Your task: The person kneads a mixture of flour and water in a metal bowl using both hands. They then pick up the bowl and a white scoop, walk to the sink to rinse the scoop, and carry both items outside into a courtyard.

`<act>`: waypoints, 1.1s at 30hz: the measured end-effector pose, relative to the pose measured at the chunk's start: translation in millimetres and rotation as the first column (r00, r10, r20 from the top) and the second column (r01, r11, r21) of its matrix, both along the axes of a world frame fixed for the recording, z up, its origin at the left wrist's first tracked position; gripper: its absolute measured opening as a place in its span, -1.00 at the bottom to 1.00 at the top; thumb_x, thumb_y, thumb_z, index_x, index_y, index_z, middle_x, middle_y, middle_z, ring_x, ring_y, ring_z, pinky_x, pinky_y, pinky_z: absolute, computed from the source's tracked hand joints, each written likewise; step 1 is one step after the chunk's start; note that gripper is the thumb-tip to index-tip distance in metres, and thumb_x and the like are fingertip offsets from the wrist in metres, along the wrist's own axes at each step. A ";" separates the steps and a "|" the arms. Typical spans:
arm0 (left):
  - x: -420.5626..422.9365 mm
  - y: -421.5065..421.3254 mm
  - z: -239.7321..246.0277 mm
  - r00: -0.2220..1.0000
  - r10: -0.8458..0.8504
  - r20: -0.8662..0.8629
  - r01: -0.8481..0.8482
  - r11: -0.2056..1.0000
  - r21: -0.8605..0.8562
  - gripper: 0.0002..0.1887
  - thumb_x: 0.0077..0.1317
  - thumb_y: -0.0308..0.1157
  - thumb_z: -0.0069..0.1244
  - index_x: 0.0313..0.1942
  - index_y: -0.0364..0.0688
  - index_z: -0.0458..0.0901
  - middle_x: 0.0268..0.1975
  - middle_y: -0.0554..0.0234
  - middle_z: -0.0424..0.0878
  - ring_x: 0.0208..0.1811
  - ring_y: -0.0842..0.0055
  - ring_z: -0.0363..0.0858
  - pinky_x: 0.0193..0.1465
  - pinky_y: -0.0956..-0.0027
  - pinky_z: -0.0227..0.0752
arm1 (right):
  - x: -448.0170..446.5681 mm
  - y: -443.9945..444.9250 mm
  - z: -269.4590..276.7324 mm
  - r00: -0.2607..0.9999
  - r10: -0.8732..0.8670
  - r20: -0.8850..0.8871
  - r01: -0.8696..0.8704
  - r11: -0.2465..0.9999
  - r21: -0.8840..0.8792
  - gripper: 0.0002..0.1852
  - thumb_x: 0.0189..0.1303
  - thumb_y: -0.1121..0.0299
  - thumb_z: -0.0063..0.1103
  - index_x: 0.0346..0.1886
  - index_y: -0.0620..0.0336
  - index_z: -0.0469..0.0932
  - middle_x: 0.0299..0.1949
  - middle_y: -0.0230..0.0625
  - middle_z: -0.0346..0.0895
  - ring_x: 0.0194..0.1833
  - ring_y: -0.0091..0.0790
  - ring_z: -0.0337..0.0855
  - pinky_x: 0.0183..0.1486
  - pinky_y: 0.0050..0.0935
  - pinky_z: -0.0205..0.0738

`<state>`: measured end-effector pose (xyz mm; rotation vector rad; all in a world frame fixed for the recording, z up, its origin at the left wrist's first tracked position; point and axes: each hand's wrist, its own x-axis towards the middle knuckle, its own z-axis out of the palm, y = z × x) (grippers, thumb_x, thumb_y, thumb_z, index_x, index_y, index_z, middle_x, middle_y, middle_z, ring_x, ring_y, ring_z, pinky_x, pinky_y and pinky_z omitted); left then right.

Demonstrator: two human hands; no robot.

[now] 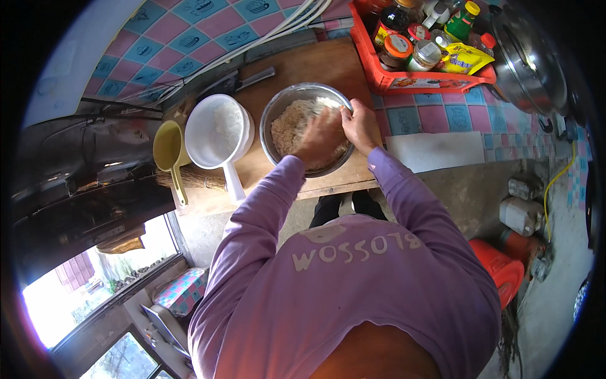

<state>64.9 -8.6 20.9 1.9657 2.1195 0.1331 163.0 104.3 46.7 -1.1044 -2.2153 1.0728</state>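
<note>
A metal bowl (268, 138) stands on a wooden board (326, 61) and holds a crumbly, floury dough mixture (289, 124). My left hand (324, 137) is inside the bowl, on the mixture; it is blurred by motion and its fingers are not clear. At the right rim, my right hand (360, 124) grips the bowl, with the thumb at the edge. Left of the bowl sits a white plastic dipper (208, 132) with white powder in it, its handle towards me. Beside that is a yellow-green plastic dipper (168, 144), its inside in shadow.
A red plastic basket (426, 85) of jars, bottles and a yellow packet stands at the back right, beside a lidded metal pot (530, 61). White paper (435, 150) lies on the tiled counter. A straw brush (189, 180) lies under the dippers. White cables (265, 40) run along the back.
</note>
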 end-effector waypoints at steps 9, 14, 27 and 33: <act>-26.5 -66.1 50.3 0.980 0.149 0.130 -0.108 0.953 -0.283 -0.35 0.22 -0.06 0.07 0.34 0.17 0.37 0.41 -0.10 0.18 0.44 -0.02 0.14 0.38 -0.24 0.06 | 3.6 -0.6 -6.4 0.996 0.003 -0.088 -0.002 1.000 0.008 -0.81 0.20 0.28 0.18 -0.36 0.20 0.47 -0.41 0.07 0.58 -0.28 0.23 0.59 -0.27 0.10 0.42; 17.9 -31.0 44.5 0.936 0.293 0.194 -0.274 0.954 -0.118 -0.30 0.07 -0.20 0.23 0.29 0.24 0.44 0.34 -0.10 0.22 0.29 0.01 0.36 0.32 0.07 0.32 | 3.8 -5.8 -12.3 0.998 0.019 -0.059 -0.017 0.999 0.047 -0.82 0.17 0.30 0.21 -0.38 0.18 0.45 -0.44 0.04 0.56 -0.32 0.21 0.59 -0.30 0.09 0.42; -4.0 -26.0 16.1 0.900 0.416 0.129 -0.414 0.909 -0.043 -0.51 0.22 -0.19 0.09 0.17 -0.03 0.50 0.28 -0.05 0.36 0.21 0.00 0.43 0.16 0.05 0.43 | 10.6 -8.9 10.2 0.992 0.004 -0.126 0.000 0.999 0.036 -0.80 0.15 0.36 0.24 -0.43 0.24 0.44 -0.47 0.04 0.55 -0.35 0.22 0.57 -0.32 0.06 0.42; -26.5 -80.1 28.8 0.956 -0.182 -0.229 0.211 0.971 0.111 -0.54 0.20 -0.20 0.07 0.15 0.16 0.55 0.32 -0.03 0.30 0.28 -0.07 0.34 0.34 -0.02 0.26 | 10.1 -4.3 -2.5 0.987 -0.051 -0.153 0.049 0.999 -0.015 -0.76 0.20 0.32 0.22 -0.43 0.30 0.45 -0.42 0.10 0.53 -0.30 0.24 0.55 -0.33 -0.01 0.37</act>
